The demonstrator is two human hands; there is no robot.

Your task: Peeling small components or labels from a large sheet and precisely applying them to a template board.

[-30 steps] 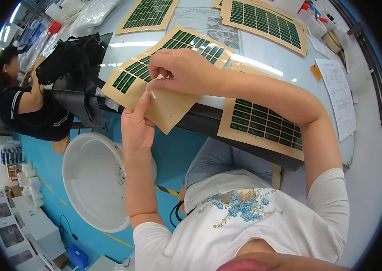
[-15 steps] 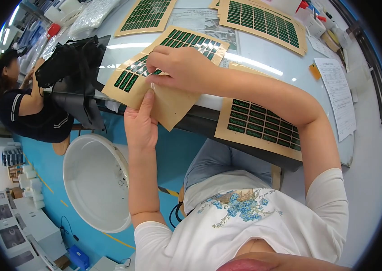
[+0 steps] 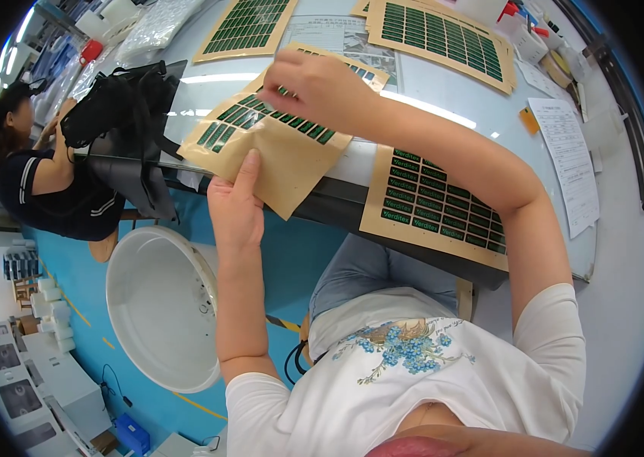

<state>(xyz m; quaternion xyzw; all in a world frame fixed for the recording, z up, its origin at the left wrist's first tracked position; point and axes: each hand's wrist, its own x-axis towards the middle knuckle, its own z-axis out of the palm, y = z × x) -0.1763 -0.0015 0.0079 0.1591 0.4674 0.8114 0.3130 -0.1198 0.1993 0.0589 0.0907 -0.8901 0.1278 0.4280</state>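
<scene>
The left hand [image 3: 238,209] has the bent tan paper sheet [image 3: 284,167] pinched by its near edge, thumb on top, green-and-black labels in rows across it. Over those rows goes the right hand [image 3: 322,87], fingers curled in narrow; can't tell whether anything is between them. That sheet sits at the front edge of the glossy pale bench [image 3: 208,91], one corner out over the side. A flat tan label sheet [image 3: 432,202] lies to its right. Looks like fingertip work on the label face, perhaps peeling; the next move likely calls for a firm left pinch and light right fingers.
</scene>
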